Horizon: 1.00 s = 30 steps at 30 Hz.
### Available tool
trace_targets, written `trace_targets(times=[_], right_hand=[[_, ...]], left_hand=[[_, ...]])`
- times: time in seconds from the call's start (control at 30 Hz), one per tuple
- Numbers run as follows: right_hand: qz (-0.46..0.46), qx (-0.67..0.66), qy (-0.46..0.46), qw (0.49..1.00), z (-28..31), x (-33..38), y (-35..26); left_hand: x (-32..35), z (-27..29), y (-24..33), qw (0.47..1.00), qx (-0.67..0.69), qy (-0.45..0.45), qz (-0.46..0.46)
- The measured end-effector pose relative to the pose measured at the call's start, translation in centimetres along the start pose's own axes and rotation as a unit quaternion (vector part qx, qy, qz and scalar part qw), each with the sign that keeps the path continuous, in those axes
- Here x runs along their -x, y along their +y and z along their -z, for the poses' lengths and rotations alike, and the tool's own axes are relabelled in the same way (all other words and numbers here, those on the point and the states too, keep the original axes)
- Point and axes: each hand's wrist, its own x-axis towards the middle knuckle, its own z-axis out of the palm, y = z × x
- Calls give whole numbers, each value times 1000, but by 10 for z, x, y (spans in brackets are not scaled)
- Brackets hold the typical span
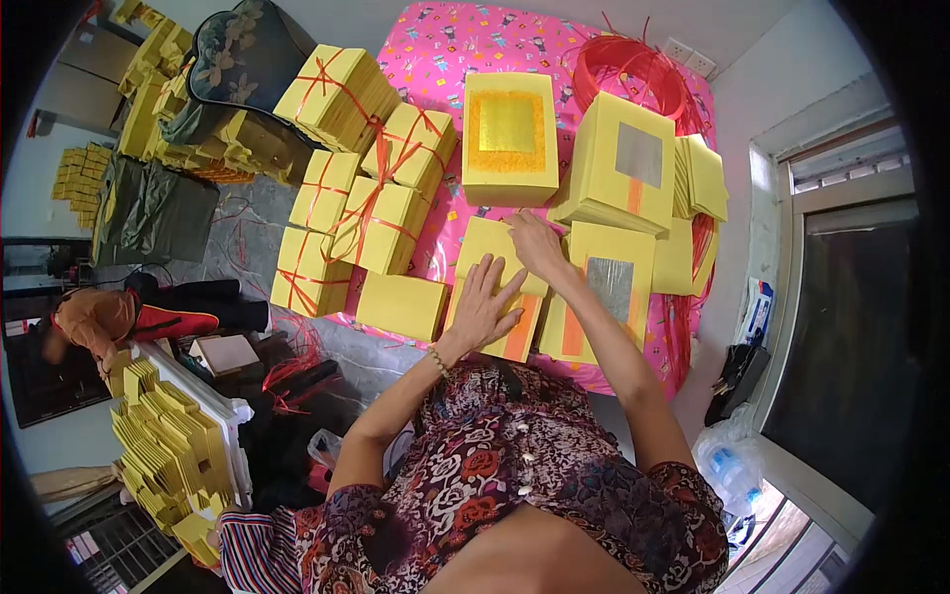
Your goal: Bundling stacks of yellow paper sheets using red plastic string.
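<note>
A stack of yellow paper (482, 241) lies before me near the front of the pink patterned cloth (432, 259); an orange patch shows on its near part. My left hand (485, 305) rests flat on this stack with fingers spread. At the stack's far right corner is my right hand (536, 245), its fingers bent and drawn together on the paper's edge. Right beside it sits another yellow stack with a silver and orange top sheet (609, 287). Beyond my hands stands a tall yellow stack with a gold square (507, 124).
Yellow bundles tied with red strips (381, 223) and an untied block (401, 307) lie left. A taller silver-patched stack (623, 163) and a coil of red strips (633, 74) are at the far right. A co-worker (99, 322) is beside yellow paper piles (173, 436) on the left.
</note>
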Motion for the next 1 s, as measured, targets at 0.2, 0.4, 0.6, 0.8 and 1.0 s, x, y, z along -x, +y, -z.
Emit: trace_targets(times=[0.2,0.4,0.6,0.8,1.0], right_hand=[[11,14,21,1000,-1,1,0],[-24,13,-23,999,4,0,-6],[6,16,9,1000,-3,-1,2],[5,14,2,1000,-2,-1,-1],[-4,9,-9,1000,-2,-3,2]], left_hand=[[8,0,4,998,-31,-1,50],[11,-1,1,998,-57,-4,35],[11,-1,2,999,-30,15,33],[11,-4,1,999,-42,12,32],[12,-5,0,998,-46,6,30]])
